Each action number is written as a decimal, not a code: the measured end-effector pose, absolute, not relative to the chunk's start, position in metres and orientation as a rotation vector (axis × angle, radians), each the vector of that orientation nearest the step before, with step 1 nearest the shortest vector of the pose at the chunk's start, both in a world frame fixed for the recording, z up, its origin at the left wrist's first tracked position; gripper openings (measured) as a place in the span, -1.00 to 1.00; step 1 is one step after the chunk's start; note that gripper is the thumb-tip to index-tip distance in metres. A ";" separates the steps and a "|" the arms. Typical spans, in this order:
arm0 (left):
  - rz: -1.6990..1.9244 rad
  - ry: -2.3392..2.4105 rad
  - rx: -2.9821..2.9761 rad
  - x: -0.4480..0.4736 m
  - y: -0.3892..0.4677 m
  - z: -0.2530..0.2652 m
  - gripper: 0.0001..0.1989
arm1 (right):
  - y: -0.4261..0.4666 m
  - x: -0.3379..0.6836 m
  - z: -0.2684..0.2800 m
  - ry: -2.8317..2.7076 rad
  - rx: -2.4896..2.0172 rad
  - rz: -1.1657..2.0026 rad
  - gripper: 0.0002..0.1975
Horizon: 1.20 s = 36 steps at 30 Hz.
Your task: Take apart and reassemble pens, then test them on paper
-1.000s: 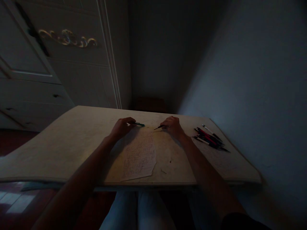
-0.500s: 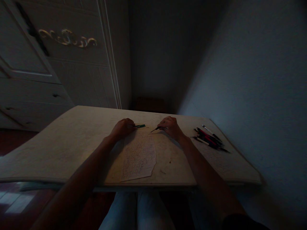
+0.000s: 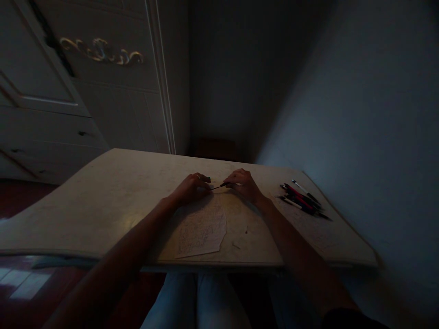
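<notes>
My right hand pinches a dark, thin-tipped pen, whose slender tip points left. The fingers of my left hand are closed right at the end of that tip. A small green end of a pen-like piece shows by the left fingertips; the remainder is hidden by the hand, and whether the fingers grip it is unclear. Below the hands lies a torn-edged sheet of paper covered in scribbles. The left wrist and forearm pass along its left side.
Several pens lie in a pile on the right of the pale table, by a faintly marked paper. Small bits rest near the front edge. A wall borders the right; a white cabinet stands behind on the left.
My left hand has moved right, up to the tip of the pen in my right hand, and now covers most of the green piece. The right hand stays nearly in place.
</notes>
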<state>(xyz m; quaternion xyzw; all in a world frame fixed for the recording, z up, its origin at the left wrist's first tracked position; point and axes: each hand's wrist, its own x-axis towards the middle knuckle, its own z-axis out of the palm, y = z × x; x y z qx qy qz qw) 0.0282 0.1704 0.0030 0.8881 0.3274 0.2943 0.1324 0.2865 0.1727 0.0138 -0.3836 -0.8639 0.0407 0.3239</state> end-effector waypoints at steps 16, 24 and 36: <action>0.990 0.900 2.562 0.028 0.169 0.000 -0.91 | 0.165 0.278 0.014 -2.295 -0.969 0.117 -0.89; 0.985 0.885 2.566 0.030 0.162 0.007 -0.90 | 0.166 0.278 0.018 -2.402 -0.983 -0.003 -0.90; 0.867 1.028 2.625 0.022 0.168 0.012 -0.89 | 0.179 0.298 0.014 -2.407 -0.943 -0.178 -0.90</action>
